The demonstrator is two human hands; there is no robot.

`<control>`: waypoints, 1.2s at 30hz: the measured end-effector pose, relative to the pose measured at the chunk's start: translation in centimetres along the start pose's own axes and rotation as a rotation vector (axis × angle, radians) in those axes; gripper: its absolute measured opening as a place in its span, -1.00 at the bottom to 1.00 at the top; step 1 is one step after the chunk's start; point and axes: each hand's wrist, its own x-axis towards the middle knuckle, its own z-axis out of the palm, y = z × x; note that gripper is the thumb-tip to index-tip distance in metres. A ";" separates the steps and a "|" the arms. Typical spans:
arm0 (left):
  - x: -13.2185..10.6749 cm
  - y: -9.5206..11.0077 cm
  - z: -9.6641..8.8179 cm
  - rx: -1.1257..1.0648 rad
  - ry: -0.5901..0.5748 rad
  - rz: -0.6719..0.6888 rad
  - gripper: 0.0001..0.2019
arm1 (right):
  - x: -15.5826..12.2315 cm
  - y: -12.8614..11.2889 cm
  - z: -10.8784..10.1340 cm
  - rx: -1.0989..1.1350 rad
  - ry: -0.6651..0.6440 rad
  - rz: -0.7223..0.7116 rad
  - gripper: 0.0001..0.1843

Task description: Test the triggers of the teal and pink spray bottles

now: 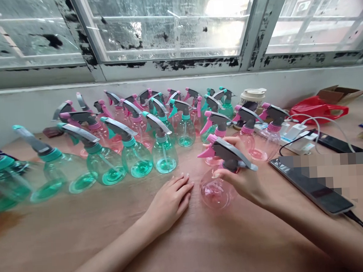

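Your right hand grips a pink spray bottle.
You hold the bottle tilted by its grey sprayer head over the tan tabletop, just in front of rows of teal and pink spray bottles. Your left hand lies open, palm down, beside it, holding nothing.
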 end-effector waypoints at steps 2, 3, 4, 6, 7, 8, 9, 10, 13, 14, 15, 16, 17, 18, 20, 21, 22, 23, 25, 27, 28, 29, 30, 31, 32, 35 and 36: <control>0.0 0.0 0.1 0.001 0.010 0.000 -0.69 | 0.1 -0.7 -0.6 -0.067 -0.036 0.044 -0.52; 0.0 0.0 0.2 0.004 0.012 0.000 -0.69 | 0.1 -1.1 -0.9 -0.107 -0.073 0.071 -0.53; 0.0 0.0 0.2 0.007 0.014 0.002 -0.69 | 0.1 -1.4 -1.3 -0.144 -0.115 0.091 -0.55; 0.0 0.0 0.3 0.015 0.018 0.007 -0.69 | -0.3 -1.8 -2.0 -0.198 -0.184 0.105 -0.58; 0.0 0.0 0.3 0.019 0.023 0.010 -0.69 | -0.6 -1.8 -2.3 -0.215 -0.201 0.094 -0.59; 0.0 0.0 0.3 0.023 0.030 0.014 -0.69 | -1.1 -1.8 -2.5 -0.230 -0.200 0.072 -0.58; 0.0 0.0 0.4 0.028 0.040 0.017 -0.70 | -1.7 -1.6 -2.8 -0.252 -0.198 0.049 -0.56; -0.1 0.1 0.4 0.034 0.050 0.019 -0.70 | -2.3 -1.4 -3.1 -0.294 -0.215 0.038 -0.56; -0.1 0.2 0.4 0.056 0.075 0.024 -0.72 | -4.1 -0.4 -3.7 -0.432 -0.203 0.032 -0.44; -0.2 0.2 0.5 0.064 0.081 0.027 -0.72 | -4.5 -0.1 -3.8 -0.464 -0.206 0.038 -0.43; -0.2 0.3 0.5 0.073 0.086 0.030 -0.73 | -4.6 0.2 -3.8 -0.487 -0.203 0.040 -0.41; -0.2 0.3 0.5 0.085 0.090 0.033 -0.74 | -4.6 0.4 -3.6 -0.502 -0.195 0.041 -0.39; -0.2 0.5 0.5 0.099 0.094 0.031 -0.75 | -4.4 0.6 -3.4 -0.510 -0.183 0.039 -0.36; -0.2 0.6 0.5 0.116 0.097 0.026 -0.77 | -4.0 0.8 -3.1 -0.517 -0.170 0.043 -0.33; -0.3 0.9 0.5 0.157 0.098 0.006 -0.81 | -2.9 1.1 -2.1 -0.523 -0.152 0.065 -0.28; -0.4 1.1 0.5 0.178 0.096 -0.004 -0.82 | -2.2 1.3 -1.5 -0.526 -0.161 0.085 -0.27; -0.5 1.3 0.5 0.198 0.094 -0.012 -0.83 | -1.5 1.4 -0.9 -0.520 -0.159 0.096 -0.26; -0.5 1.5 0.4 0.216 0.090 -0.017 -0.83 | -0.9 1.6 -0.3 -0.511 -0.158 0.093 -0.26; -0.6 1.7 0.3 0.243 0.083 -0.019 -0.85 | 0.1 1.9 1.0 -0.502 -0.169 0.084 -0.27; -0.6 1.8 0.2 0.260 0.075 -0.018 -0.85 | 0.9 2.2 2.1 -0.495 -0.177 0.058 -0.30; -0.6 1.8 0.1 0.267 0.070 -0.019 -0.86 | 1.2 2.3 2.6 -0.492 -0.175 0.044 -0.32; -0.5 1.8 0.0 0.273 0.065 -0.020 -0.86 | 1.4 2.4 3.0 -0.491 -0.168 0.032 -0.33; -0.5 1.8 0.0 0.279 0.061 -0.021 -0.87 | 1.6 2.5 3.4 -0.491 -0.159 0.022 -0.35; -0.5 1.8 0.0 0.285 0.057 -0.022 -0.87 | 1.8 2.6 3.7 -0.491 -0.149 0.017 -0.36; -0.5 1.8 0.0 0.291 0.052 -0.021 -0.87 | 2.0 2.7 4.0 -0.491 -0.138 0.012 -0.38; -0.5 1.7 -0.1 0.305 0.042 -0.014 -0.81 | 2.3 3.0 4.5 -0.495 -0.111 0.006 -0.39; -0.5 1.7 -0.1 0.309 0.039 -0.013 -0.79 | 2.4 3.1 4.6 -0.496 -0.105 0.007 -0.38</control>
